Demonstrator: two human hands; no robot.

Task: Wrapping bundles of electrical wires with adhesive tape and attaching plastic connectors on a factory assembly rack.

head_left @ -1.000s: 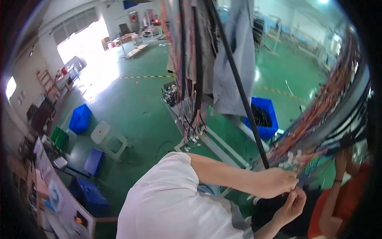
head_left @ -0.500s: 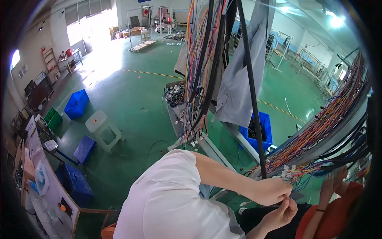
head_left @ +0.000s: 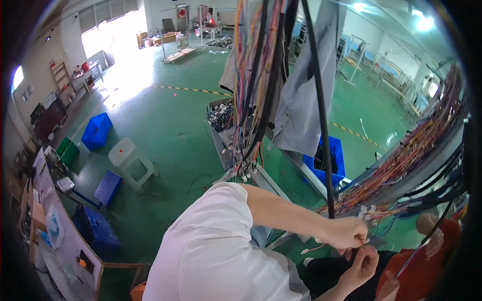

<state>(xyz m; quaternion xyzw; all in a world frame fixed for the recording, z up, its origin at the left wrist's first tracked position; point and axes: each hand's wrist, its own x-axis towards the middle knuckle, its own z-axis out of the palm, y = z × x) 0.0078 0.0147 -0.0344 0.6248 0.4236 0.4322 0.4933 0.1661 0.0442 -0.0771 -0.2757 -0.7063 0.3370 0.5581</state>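
Note:
My left arm in a white sleeve reaches across to the right, and my left hand is closed, fingers bent and pressed together. Just below it my right hand is closed in a pinch, thumb against fingers. The two hands nearly touch. A small dark piece shows between them; its kind is hidden by the fingers. A long black cable hangs from above and passes out of sight behind my left forearm. Beyond my hands, white connectors sit at the ends of a thick bundle of coloured wires.
At the right a co-worker in an orange top holds a black cable with thin wires. Another wire bundle and a grey garment hang ahead. Blue bins, a white stool and a workbench stand left.
My hands have shifted slightly, the left a little lower, and stay close together. The co-worker's hands have moved apart, with a black cable now stretched between them.

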